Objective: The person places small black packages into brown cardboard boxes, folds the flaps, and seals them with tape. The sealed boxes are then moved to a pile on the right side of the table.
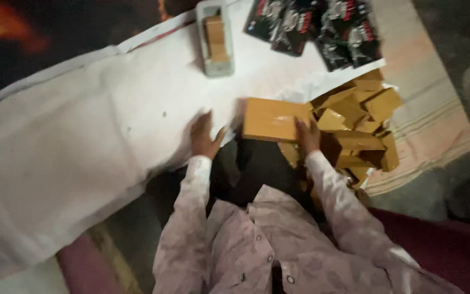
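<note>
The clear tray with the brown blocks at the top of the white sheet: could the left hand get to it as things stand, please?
Probably yes. The left hand rests open on the white sheet, and only bare sheet lies between it and the clear tray. The right hand is on the flat yellow box, out of the way.

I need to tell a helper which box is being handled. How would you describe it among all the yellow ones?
On the white sheet, left of the heap of small yellow boxes, lies one bigger, flat yellow box. The right hand rests on its right edge. Unlike the tumbled small ones, it lies flat and alone.
</note>
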